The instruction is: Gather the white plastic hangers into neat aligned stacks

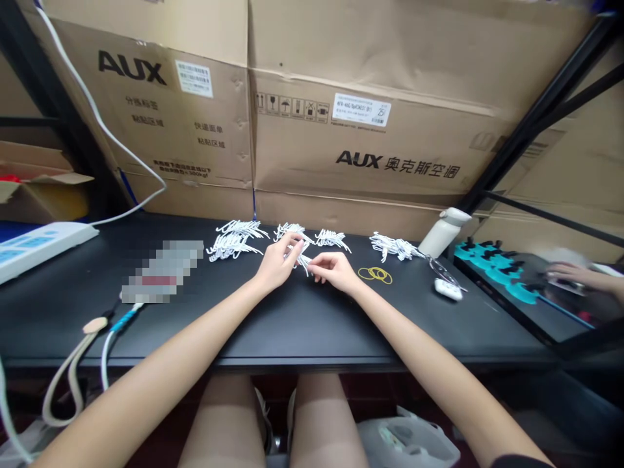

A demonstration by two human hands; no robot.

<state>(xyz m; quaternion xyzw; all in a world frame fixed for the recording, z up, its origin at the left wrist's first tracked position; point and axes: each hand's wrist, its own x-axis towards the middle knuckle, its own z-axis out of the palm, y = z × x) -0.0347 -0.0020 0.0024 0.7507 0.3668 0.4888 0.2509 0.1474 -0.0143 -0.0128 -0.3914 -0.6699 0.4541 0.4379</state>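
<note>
My left hand point(279, 263) is on the black table, its fingers bent around one end of a small bundle of thin white wire-like strands point(303, 259). At the other end, the fingertips of my right hand point(335, 270) pinch the same strands. Just behind my hands lie more bundles of white strands, one point(287, 231) partly hidden by my left hand and another point(332, 240) to its right. Two bundles point(233, 247) lie on the left, and a looser pile point(392, 247) is on the right. Several yellow rubber bands point(375, 275) rest right of my right hand.
A white bottle point(444, 233), glasses point(444, 273) and a white case point(448, 290) are at the right. A blurred-out phone-like object point(163, 272) with a cable and a power strip point(43, 244) are left. Cardboard boxes point(302, 156) stand behind. Another person's hand point(570, 276) shows far right.
</note>
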